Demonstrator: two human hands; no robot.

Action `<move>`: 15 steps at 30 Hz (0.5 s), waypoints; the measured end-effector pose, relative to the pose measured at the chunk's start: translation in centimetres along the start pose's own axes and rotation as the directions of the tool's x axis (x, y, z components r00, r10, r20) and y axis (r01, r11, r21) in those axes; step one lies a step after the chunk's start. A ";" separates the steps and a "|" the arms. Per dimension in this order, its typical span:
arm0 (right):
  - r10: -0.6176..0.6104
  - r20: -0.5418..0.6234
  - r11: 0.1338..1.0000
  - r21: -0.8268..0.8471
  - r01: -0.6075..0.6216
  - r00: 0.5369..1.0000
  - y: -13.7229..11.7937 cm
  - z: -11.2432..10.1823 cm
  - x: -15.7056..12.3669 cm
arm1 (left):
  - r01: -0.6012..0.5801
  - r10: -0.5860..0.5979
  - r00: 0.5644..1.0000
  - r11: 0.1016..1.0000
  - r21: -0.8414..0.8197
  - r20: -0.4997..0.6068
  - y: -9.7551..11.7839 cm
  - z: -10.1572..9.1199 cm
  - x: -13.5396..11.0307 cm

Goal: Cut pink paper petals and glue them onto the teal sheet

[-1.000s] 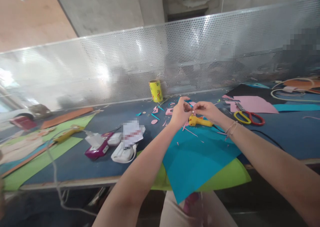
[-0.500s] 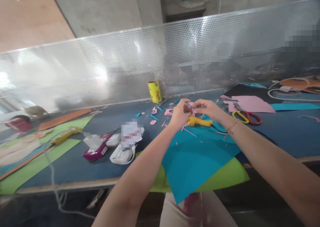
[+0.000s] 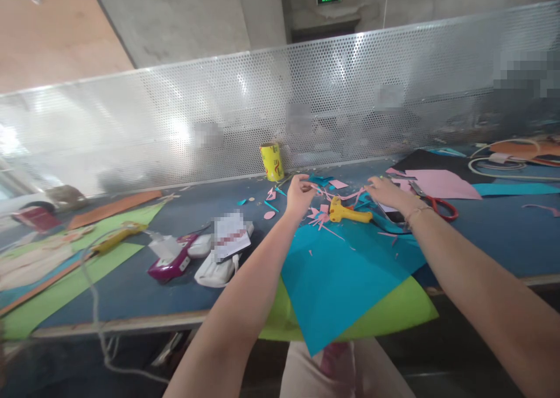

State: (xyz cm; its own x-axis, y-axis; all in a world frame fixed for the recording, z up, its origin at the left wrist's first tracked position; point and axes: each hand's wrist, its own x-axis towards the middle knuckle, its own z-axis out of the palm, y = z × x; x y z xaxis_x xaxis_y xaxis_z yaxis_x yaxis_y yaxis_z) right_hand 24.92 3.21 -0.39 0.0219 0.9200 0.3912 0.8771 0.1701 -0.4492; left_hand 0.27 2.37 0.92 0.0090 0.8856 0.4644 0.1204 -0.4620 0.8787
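My left hand (image 3: 301, 195) is up off the table among paper scraps, its fingertips pinched at one end of a thin pink paper strip (image 3: 350, 196). The strip sags across to the fingertips of my right hand (image 3: 389, 192), which are closed at its other end. Below the strip lies a yellow hot glue gun (image 3: 349, 212), nozzle end to the left, on a blue paper sheet (image 3: 345, 275). Small pink scraps (image 3: 321, 214) are heaped by the glue gun. Scissors (image 3: 444, 207) with a red handle lie beyond my right wrist, partly hidden by it.
A yellow tape roll (image 3: 272, 161) stands near the perforated metal screen (image 3: 210, 118). Pink sheets (image 3: 446, 182) lie at the right. A purple-and-white power strip (image 3: 168, 264), chargers (image 3: 214, 271) and another yellow glue gun (image 3: 116, 238) with a trailing cable are on the left.
My hands have moved apart, left hand leftward and right hand rightward, with the pink strip now spanning between them. The glue gun stays where it was.
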 end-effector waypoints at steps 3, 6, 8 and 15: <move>-0.199 0.170 0.969 0.182 0.168 0.965 -2.8 0.0 -1.0 | 0.001 -0.002 1.000 0.999 0.053 0.014 -0.5 0.1 0.1; -0.292 0.386 0.956 0.144 0.256 0.875 -5.0 0.4 -2.4 | 0.025 -0.026 1.000 0.995 0.097 0.012 -0.9 0.1 0.1; -0.243 0.424 0.958 -0.033 0.283 0.872 -5.8 0.7 -3.2 | 0.040 -0.042 0.999 0.992 0.120 0.014 -1.2 0.1 0.1; -0.225 0.433 0.891 -0.271 0.365 0.873 -6.5 1.7 -3.7 | 0.106 -0.116 0.991 0.986 0.129 0.073 -1.1 0.2 -0.2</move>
State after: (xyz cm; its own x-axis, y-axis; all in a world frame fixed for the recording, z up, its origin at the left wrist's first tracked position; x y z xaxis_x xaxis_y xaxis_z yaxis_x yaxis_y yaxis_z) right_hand 18.28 -0.71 -0.28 -0.3865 0.9174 0.0947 0.9194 0.3913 -0.0393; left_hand 0.36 2.70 -0.17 0.0674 0.9343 0.3501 0.2475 -0.3556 0.9013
